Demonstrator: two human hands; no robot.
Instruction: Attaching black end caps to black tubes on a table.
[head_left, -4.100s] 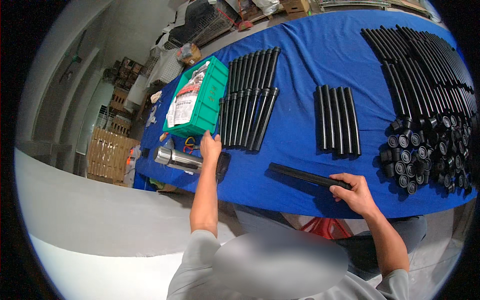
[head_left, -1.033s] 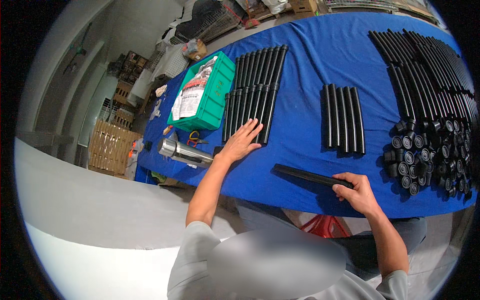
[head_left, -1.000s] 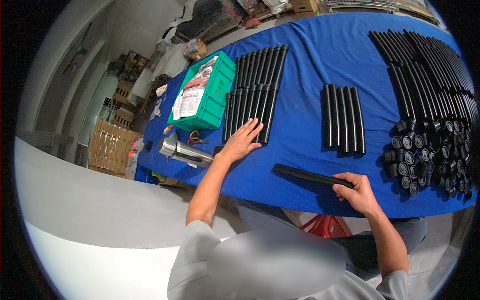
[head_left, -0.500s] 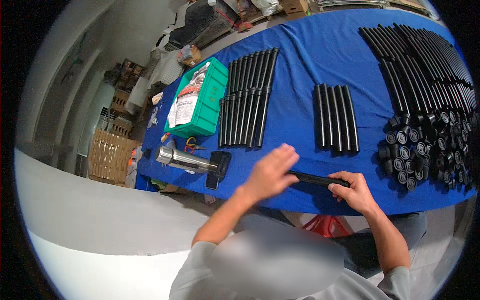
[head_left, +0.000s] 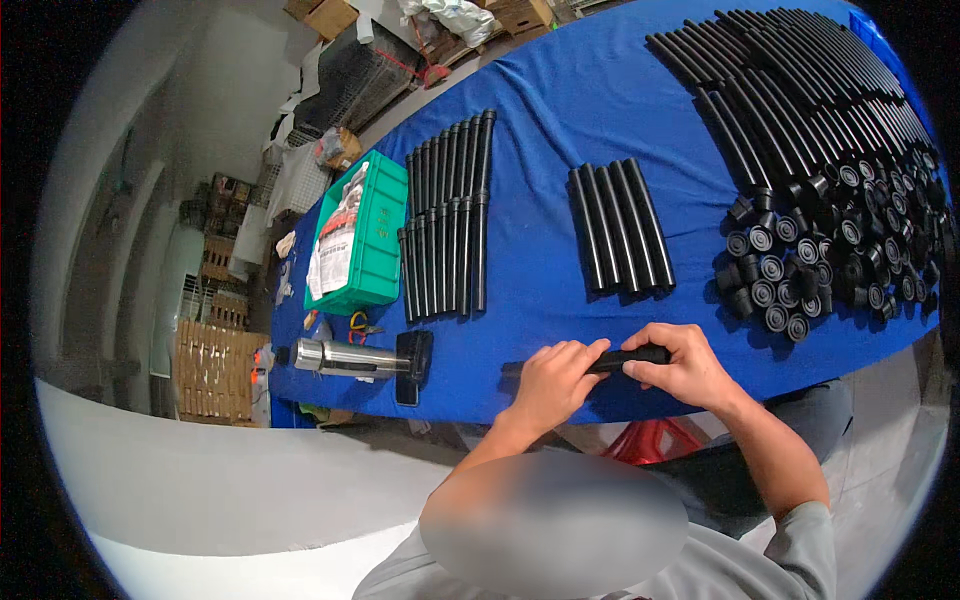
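Note:
Low over the near edge of the table, a black tube (head_left: 609, 361) lies crosswise between my hands. My left hand (head_left: 553, 382) is wrapped over its middle, and the tube's left end shows past the fingers. With thumb and fingers, my right hand (head_left: 690, 368) grips the right end, where a wider black section shows. Beyond my hands lies a row of several plain black tubes (head_left: 620, 228). To the right is a pile of black round caps (head_left: 785, 290) with ringed faces. Tubes with wider ends (head_left: 445, 260) lie in two rows on the left.
The blue-clothed table (head_left: 535, 240) carries a green crate (head_left: 385, 255) with a printed sheet (head_left: 337, 240). In front are a steel flask (head_left: 345, 358), a dark phone (head_left: 414, 368) and yellow-and-red-handled pliers (head_left: 359, 326). Many more tubes (head_left: 800, 85) cover the far right. A red stool (head_left: 648, 440) stands below.
My left hand, open and blurred before, has closed around the tube. My right hand has come slightly nearer to it. The whole view has shifted, so the table things sit further left.

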